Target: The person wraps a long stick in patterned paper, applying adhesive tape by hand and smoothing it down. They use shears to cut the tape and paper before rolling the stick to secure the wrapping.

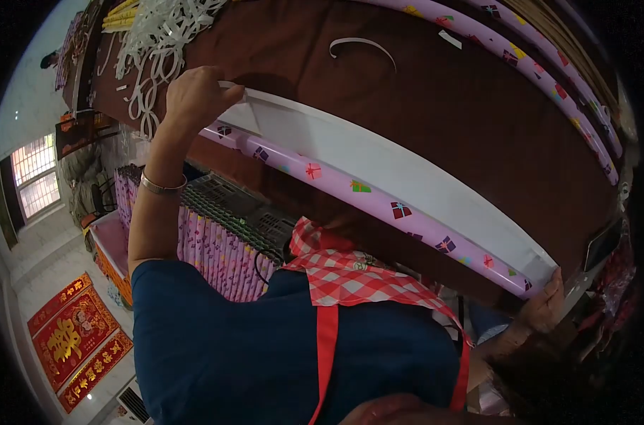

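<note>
Printed strip point(378, 166) held at both ends

The strip is spanning the near side of a brown surface point(435, 99), its white inside showing and its pink, gift-patterned edge facing the checked apron point(350, 273). The left hand point(194, 95) is gripping the strip's left end, fingers curled; the right hand point(545, 304) is holding the right end, though some of its fingers are hidden. Beyond the strip, a white curl point(368, 44) is lying loose, and pink rolls point(541, 79) are resting farther out, toward its right end. Beyond the strip's left end, a heap of white ribbon point(169, 35) is trailing loops near the left hand.

Those loops seem the likeliest trouble, catching on the wrist or the strip's corner if that hand swings outward. Neither hand is supporting the strip's middle, so an uneven pull or twist could crease its pink edge. A loosening right grip might let that end drop.
</note>
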{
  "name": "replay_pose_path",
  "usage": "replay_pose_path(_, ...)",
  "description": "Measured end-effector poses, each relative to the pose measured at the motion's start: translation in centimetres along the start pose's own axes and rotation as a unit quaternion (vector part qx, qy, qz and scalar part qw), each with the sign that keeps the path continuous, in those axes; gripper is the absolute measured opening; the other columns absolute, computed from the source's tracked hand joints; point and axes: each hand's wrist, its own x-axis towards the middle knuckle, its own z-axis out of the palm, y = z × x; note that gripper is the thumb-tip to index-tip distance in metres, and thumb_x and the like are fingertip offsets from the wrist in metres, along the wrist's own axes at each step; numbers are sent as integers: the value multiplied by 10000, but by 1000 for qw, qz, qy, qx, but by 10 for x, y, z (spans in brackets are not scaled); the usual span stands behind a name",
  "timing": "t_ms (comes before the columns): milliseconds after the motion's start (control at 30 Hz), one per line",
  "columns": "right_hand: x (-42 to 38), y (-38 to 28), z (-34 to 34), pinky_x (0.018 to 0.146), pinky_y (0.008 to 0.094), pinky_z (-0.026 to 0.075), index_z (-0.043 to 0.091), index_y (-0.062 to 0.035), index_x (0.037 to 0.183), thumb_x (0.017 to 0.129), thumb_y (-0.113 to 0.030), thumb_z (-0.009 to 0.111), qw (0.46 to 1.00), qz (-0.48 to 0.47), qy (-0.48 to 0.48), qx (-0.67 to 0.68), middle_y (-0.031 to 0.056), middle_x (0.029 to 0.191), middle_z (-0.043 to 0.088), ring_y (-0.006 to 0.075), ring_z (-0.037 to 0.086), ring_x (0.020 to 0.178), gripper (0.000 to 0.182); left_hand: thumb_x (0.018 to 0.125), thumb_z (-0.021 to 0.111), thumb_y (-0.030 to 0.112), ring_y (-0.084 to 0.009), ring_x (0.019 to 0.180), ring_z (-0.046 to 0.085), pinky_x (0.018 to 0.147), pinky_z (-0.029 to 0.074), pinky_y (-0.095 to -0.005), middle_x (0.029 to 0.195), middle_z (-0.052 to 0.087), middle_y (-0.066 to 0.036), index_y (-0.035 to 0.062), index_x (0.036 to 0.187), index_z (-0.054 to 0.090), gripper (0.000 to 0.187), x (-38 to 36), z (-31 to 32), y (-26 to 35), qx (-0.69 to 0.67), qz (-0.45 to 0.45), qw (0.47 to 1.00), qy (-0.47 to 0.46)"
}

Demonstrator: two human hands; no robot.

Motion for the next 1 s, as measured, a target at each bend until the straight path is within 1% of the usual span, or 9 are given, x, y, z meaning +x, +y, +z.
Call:
replay_pose_path(333,-1,0,1,860,356,523,647,47,1144,1028,-172,428,1000,-1,5,24,173,1145,660,268,640,1019,331,749,730,413,-316,805,683,715,528,-421,824,696,-158,39,925,725,413,-2,0,7,44,8,999,20)
replay_pose_path(400,0,-4,-1,860,355,523,645,48,1148,1028,-177,434,1000,-6,0,-8,180,1142,657,269,638,1019,331,739,731,418,-317,808,682,720,529,-422,827,697,-156,42,926,728,420,-2,0,10,48,7,999,22)
replay_pose_path(467,0,-4,-1,862,354,523,643,50,1152,1028,-180,435,1000,-8,2,-4,183,1142,656,269,637,1018,334,712,713,433,-308,797,679,703,525,-428,808,688,-137,64,802,716,379,-2,3,12,54,2,998,42)
replay_pose_path(733,0,6,3,879,346,519,637,60,1155,1028,-187,437,999,-21,4,25,187,1147,650,268,636,1018,342,735,676,432,-307,798,682,734,516,-442,831,690,-126,68,812,712,374,-10,5,19,88,-5,994,66)
replay_pose_path(800,-1,1,2,883,352,514,638,55,1155,1029,-198,433,1000,3,5,17,188,1143,653,276,637,1022,349,742,665,436,-314,802,681,741,518,-442,849,689,-129,67,803,707,376,-13,4,18,88,-4,994,72)
replay_pose_path(833,0,-2,0,883,352,514,638,55,1155,1029,-198,433,1000,2,8,16,188,1143,653,276,637,1022,349,756,652,432,-328,804,678,753,520,-441,874,684,-143,58,808,702,382,-14,3,16,73,8,995,71)
replay_pose_path(900,3,-8,-4,883,371,507,643,43,1153,1028,-214,431,1000,10,-22,-20,196,1145,653,304,635,1024,356,769,638,428,-342,805,674,765,522,-440,898,679,-158,48,814,697,388,-14,7,2,55,21,996,72)
replay_pose_path(933,3,-8,-5,883,371,507,643,43,1153,1028,-214,431,1000,10,-18,-22,196,1145,653,304,635,1024,356,785,625,410,-353,810,667,774,524,-440,910,671,-176,32,826,691,386,-10,13,-9,48,55,996,60)
replay_pose_path(1000,4,-8,-6,879,392,503,653,32,1142,1024,-229,432,999,2,-26,-33,206,1141,653,337,628,1029,362,800,612,392,-365,816,659,783,527,-439,923,663,-194,17,838,685,385,-10,14,-17,38,88,994,51)
